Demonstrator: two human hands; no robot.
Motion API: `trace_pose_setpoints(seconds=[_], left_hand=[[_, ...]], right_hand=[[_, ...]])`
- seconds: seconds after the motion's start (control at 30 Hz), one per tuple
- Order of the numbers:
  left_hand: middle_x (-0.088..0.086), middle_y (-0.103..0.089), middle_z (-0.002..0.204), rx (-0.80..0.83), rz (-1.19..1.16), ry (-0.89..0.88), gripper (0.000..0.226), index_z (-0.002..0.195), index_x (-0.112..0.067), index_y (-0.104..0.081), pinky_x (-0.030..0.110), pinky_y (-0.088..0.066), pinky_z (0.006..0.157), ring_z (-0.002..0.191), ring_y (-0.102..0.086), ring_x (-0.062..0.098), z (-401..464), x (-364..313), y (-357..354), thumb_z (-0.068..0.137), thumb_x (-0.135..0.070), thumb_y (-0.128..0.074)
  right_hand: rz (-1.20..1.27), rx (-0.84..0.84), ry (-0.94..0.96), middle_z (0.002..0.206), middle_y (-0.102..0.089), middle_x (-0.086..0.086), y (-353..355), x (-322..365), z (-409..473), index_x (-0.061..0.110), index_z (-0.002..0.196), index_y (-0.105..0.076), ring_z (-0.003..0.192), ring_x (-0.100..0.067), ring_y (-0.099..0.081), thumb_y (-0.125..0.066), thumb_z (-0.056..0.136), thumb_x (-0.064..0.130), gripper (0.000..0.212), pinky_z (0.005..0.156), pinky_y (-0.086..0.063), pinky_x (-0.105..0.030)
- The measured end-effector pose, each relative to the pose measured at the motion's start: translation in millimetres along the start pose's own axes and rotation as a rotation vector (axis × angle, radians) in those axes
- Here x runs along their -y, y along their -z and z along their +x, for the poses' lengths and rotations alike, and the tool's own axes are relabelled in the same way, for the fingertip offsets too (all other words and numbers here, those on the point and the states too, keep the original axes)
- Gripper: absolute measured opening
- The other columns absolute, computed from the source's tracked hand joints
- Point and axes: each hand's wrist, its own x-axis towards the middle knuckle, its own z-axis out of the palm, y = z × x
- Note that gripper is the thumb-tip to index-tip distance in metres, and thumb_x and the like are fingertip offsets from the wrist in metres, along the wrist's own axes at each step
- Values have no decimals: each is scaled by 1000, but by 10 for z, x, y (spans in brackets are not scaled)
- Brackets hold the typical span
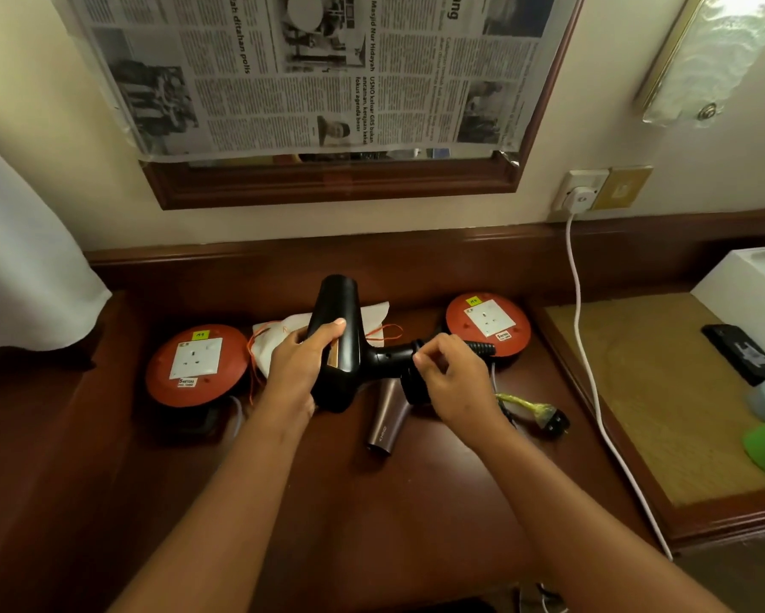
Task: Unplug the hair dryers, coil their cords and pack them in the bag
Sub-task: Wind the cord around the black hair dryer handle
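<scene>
I hold the black hair dryer (pixel 338 342) just above the worktop (pixel 407 502). My left hand (pixel 299 365) grips its barrel, fingers curled round the body. My right hand (pixel 453 378) is at the handle end, fingertips pinched on what looks like its cord (pixel 416 387), wound in a dark bunch around the handle base; the exact pinch point is hard to see. Step in hand, as I judge it: coiling this dryer's cord.

A second, brown hair dryer (pixel 385 418) lies on the worktop just under the black one. A black plug (pixel 555 422) with a yellow-green tie lies to the right, already out of any socket. Two red extension reels, left reel (pixel 195 365) and right reel (pixel 487 325), both show bare sockets. A white bag (pixel 279 342) with an orange drawstring lies flat behind the dryer, between the reels.

A white plug (pixel 580 199) sits in the wall socket; whose it is, I cannot tell.

Next move calls for finishing the wraps, securing the loose end, then opening the bag mouth.
</scene>
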Motion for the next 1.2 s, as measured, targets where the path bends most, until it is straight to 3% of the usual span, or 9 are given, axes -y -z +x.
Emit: trace_pose_setpoints(seconds=[0.1, 0.23, 0.37, 0.47, 0.6, 0.77, 1.0, 1.1, 1.2], left_hand=[[12, -69, 103, 25, -2, 18, 42, 114, -14, -62, 35, -55, 69, 88, -69, 28, -7, 18, 64, 79, -31, -75], [12, -69, 104, 49, 9, 65, 42, 114, -16, -62, 38, -56, 70, 89, -69, 30, -9, 19, 111, 77, -33, -75], [12, -69, 102, 73, 10, 91, 37, 112, -18, -62, 36, -56, 68, 85, -69, 28, -35, 33, 68, 79, -32, -74], [13, -70, 102, 68, -3, 110, 38, 111, -16, -62, 38, -57, 76, 88, -69, 29, -56, 65, 10, 79, -32, -74], [15, -69, 100, 63, 8, 142, 31, 104, -13, -63, 43, -54, 89, 92, -68, 32, -107, 148, -66, 80, -31, -73], [16, -71, 103, 8, 5, 173, 34, 102, -12, -68, 46, -52, 93, 94, -68, 33, -170, 308, 2, 77, -35, -75], [14, -69, 111, -64, 26, 74, 35, 112, -12, -66, 32, -53, 75, 98, -68, 27, -425, 482, 11, 83, -31, -69], [7, -63, 118, -67, 106, -10, 42, 127, -17, -55, 26, -52, 73, 101, -65, 20, -484, 547, 82, 87, -25, -66], [5, -58, 124, -45, 195, -51, 45, 132, -19, -48, 26, -51, 82, 106, -62, 19, -493, 659, 191, 90, -21, -64]], right_hand=[[-100, 88, -11, 97, -54, 8, 59, -40, 10, 26, 95, -57, 95, -14, -49, -60, 91, 24, 5, 88, -42, -34], [-380, 130, -26, 135, -37, 5, 188, -96, 30, 33, 129, -44, 128, -19, -28, -58, 87, 50, 48, 105, -21, -40], [-453, 315, -37, 153, -23, 7, 334, -238, 107, 35, 141, -31, 146, -17, -1, -48, 84, 67, 68, 116, 2, -49], [-431, 436, -41, 150, -31, 5, 422, -332, 124, 35, 143, -30, 146, -18, -8, -38, 85, 72, 69, 115, 11, -50], [-514, 440, 39, 123, -44, 3, 477, -415, 59, 41, 141, -31, 125, -19, -36, -14, 73, 83, 82, 113, -9, -47], [-513, 441, 88, 122, -44, 0, 421, -476, -58, 43, 140, -32, 120, -20, -36, -11, 71, 81, 81, 108, -14, -48], [-487, 467, 139, 119, -46, -1, 299, -676, -166, 42, 135, -35, 118, -21, -37, -13, 71, 82, 79, 108, -20, -49], [-457, 480, 116, 127, -44, -3, 172, -753, -277, 41, 136, -36, 126, -24, -34, -12, 69, 83, 82, 107, -16, -48], [-444, 512, 77, 119, -44, -2, 47, -819, -434, 40, 136, -36, 123, -24, -35, -9, 67, 83, 85, 107, -15, -47]])
